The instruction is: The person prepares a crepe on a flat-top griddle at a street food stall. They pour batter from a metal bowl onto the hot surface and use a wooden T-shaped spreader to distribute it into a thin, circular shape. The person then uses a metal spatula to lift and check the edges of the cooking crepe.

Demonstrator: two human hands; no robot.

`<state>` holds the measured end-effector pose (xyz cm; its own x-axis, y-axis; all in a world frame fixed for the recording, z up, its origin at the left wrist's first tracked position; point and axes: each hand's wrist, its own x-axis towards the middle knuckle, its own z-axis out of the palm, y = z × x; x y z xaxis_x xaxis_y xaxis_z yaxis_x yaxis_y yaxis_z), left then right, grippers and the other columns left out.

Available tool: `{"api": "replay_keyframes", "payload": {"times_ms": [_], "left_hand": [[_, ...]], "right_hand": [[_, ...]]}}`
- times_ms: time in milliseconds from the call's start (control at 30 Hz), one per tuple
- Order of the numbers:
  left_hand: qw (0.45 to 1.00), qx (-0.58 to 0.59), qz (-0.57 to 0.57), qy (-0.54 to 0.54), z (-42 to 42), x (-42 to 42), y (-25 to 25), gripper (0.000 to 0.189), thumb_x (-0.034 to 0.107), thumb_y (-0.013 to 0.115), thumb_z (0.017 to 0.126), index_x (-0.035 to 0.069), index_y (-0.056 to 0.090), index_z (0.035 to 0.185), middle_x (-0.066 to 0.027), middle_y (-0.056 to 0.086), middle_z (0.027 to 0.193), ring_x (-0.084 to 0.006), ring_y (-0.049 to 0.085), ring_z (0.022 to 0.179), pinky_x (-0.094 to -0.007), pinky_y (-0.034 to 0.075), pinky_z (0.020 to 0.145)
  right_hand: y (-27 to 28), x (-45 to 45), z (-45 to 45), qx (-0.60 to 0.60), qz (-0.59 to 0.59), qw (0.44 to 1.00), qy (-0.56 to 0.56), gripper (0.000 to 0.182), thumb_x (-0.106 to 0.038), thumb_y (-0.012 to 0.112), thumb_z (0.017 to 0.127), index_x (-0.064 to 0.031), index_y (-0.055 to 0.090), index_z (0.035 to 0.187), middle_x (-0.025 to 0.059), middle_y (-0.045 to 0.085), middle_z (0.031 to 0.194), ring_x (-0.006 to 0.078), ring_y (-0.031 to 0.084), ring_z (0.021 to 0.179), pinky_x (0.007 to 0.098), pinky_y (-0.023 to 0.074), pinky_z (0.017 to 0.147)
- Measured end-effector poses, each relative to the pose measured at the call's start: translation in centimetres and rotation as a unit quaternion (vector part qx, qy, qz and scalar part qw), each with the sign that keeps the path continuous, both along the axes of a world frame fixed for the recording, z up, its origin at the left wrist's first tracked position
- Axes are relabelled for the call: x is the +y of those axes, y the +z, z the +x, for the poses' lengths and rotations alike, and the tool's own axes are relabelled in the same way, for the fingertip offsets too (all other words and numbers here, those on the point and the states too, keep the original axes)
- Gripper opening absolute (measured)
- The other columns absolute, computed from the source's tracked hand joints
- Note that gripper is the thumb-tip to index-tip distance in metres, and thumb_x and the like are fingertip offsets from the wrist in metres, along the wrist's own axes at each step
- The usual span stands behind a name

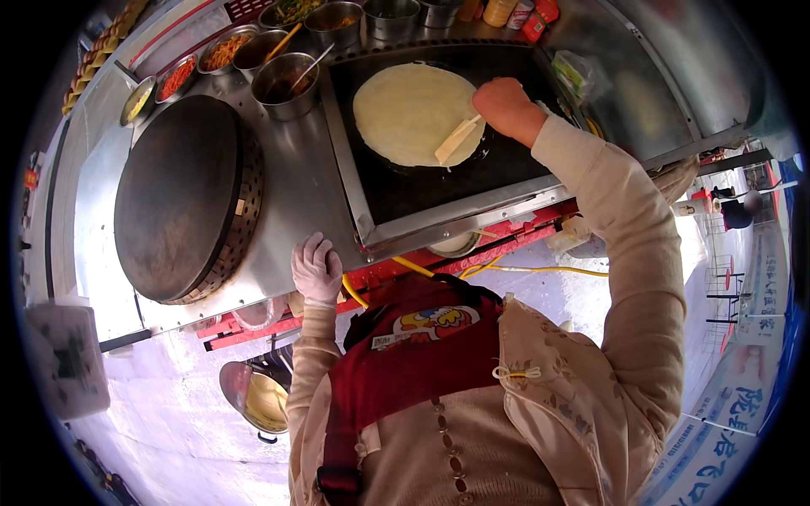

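A wide round sheet of pale batter (411,111) lies on the black square griddle (405,196). My right hand (503,104) grips the handle of a flat batter spreader (457,140), whose pale blade rests on the lower right part of the sheet. Small drips of batter show on the griddle beside that edge. In a clear plastic glove, my left hand (317,269) sits at the front edge of the steel counter (297,171), left of the griddle's corner. It holds nothing visible, and its fingers are loosely curled and slightly apart.
Left of the griddle stands a round black crepe plate (180,196). Behind are a steel pot of dark sauce (285,88), bowls of shredded orange filling (223,54) and red shreds (177,79). A yellow hose (544,269) runs below the counter. A pot of batter (266,401) stands lower left.
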<state>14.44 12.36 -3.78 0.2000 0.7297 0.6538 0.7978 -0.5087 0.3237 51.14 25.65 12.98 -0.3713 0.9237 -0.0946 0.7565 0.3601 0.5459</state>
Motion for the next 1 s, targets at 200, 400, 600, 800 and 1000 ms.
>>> {"api": "replay_keyframes", "payload": {"times_ms": [200,400,600,800,1000], "left_hand": [[1.0,0.002,-0.007,0.006,0.1,0.0,0.0,0.025,0.006,0.057,0.065,0.01,0.052,0.089,-0.0049,0.054,0.1,-0.0262,0.052,0.09,-0.0403,0.042,0.08],[1.0,0.017,-0.003,0.001,0.2,0.0,0.4,0.027,0.005,0.057,0.064,0.011,0.052,0.09,-0.0048,0.054,0.099,-0.026,0.052,0.09,-0.0396,0.042,0.079],[1.0,0.025,-0.009,0.0,0.1,0.0,0.4,0.028,0.004,0.057,0.064,0.012,0.052,0.091,-0.0047,0.054,0.098,-0.0262,0.052,0.088,-0.0387,0.043,0.077],[1.0,0.019,-0.008,0.007,0.2,-0.1,0.4,0.028,0.004,0.057,0.064,0.012,0.052,0.091,-0.0043,0.054,0.098,-0.0258,0.052,0.088,-0.0382,0.043,0.076],[1.0,0.013,-0.004,0.011,0.4,-0.1,0.6,0.028,0.003,0.057,0.063,0.012,0.052,0.089,-0.0025,0.053,0.098,-0.0251,0.051,0.087,-0.0376,0.043,0.075]], "right_hand": [[7.6,-2.0,7.9,0.195,0.086,0.973,-0.084,0.008,-0.009,0.053,0.069,-0.0038,0.059,0.069,0.0139,0.059,0.073,0.0337,0.057,0.072,0.0413,0.0452,0.061],[6.1,-5.0,10.9,0.189,0.027,0.969,-0.158,0.008,-0.011,0.055,0.07,-0.0035,0.058,0.069,0.0163,0.059,0.075,0.0357,0.056,0.072,0.0437,0.0439,0.061],[1.7,-8.7,11.8,0.331,0.05,0.925,-0.179,0.009,-0.01,0.053,0.075,-0.0027,0.057,0.08,0.0177,0.058,0.076,0.0365,0.056,0.072,0.0427,0.0436,0.061],[-4.7,-16.8,9.7,0.78,0.038,0.55,-0.295,0.016,-0.016,0.049,0.088,-0.0008,0.054,0.089,-0.0015,0.046,0.059,0.0031,0.039,0.047,0.0196,0.0306,0.039],[-10.9,-20.3,4.2,0.947,-0.15,0.036,-0.282,0.02,-0.02,0.042,0.091,-0.0039,0.052,0.092,-0.0025,0.039,0.063,0.0043,0.025,0.043,0.0171,0.0188,0.034]]}}
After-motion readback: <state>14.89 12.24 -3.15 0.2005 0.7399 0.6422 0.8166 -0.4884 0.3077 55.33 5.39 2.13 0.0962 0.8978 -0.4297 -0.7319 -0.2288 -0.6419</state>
